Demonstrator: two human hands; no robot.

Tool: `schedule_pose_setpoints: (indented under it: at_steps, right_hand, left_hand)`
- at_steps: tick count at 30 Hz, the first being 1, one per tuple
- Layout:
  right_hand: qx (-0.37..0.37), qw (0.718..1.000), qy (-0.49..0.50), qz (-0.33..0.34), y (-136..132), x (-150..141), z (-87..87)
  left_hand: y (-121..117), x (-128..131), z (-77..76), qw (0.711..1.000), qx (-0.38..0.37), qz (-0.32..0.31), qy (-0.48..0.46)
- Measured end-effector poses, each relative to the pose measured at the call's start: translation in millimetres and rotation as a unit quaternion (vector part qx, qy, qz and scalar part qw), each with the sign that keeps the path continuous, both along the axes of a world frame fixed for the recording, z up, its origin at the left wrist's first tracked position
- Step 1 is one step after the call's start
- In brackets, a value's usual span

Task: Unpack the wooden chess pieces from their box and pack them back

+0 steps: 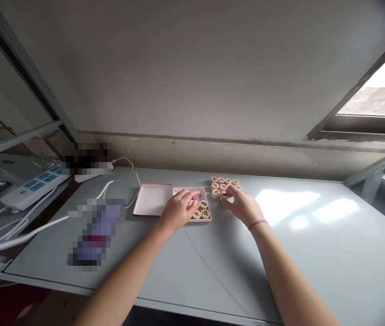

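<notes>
My left hand (178,209) is over a shallow open box (207,221), its fingers curled round a xiangqi piece that they partly hide. Inside the box, wooden xiangqi pieces (205,213) with black characters lie in the right part. To the right of the box, several red-marked xiangqi pieces (221,180) stand in close rows on the table. At the front of these rows, the thumb and fingers of my right hand (244,207) pinch a xiangqi piece (224,195) with a dark character. A thin band circles my right wrist.
The box lid (149,199) lies left of the box, inner side up, on the grey table (192,280). Further left are a blurred purple object (99,235), white cables (29,237) and a power strip (38,184). A wall (192,90) runs along the back edge.
</notes>
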State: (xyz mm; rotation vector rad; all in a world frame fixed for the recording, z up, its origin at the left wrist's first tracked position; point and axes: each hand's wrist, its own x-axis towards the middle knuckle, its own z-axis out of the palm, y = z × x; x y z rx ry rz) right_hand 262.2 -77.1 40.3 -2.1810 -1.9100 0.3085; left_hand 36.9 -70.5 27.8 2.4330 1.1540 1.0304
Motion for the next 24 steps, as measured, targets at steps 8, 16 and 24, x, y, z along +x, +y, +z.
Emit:
schedule_pose_setpoints:
  at_steps: [8, 16, 24]
  right_hand:
    - [0.063, 0.998, 0.014, 0.028, -6.3, -3.8, 12.0]
    - [0.010, 0.975, 0.140, 0.172, -12.9, -46.5, 6.4]
    - [-0.068, 0.962, 0.183, 0.189, -12.0, -39.3, 7.8]
  left_hand:
    - [0.0, 3.1, 5.6, 0.991, -0.014, 0.113, 0.070]
    - [-5.4, 9.7, 2.7, 0.971, -0.043, 0.123, 0.200]
    - [-8.1, 8.5, 5.2, 0.968, -0.060, 0.126, 0.210]
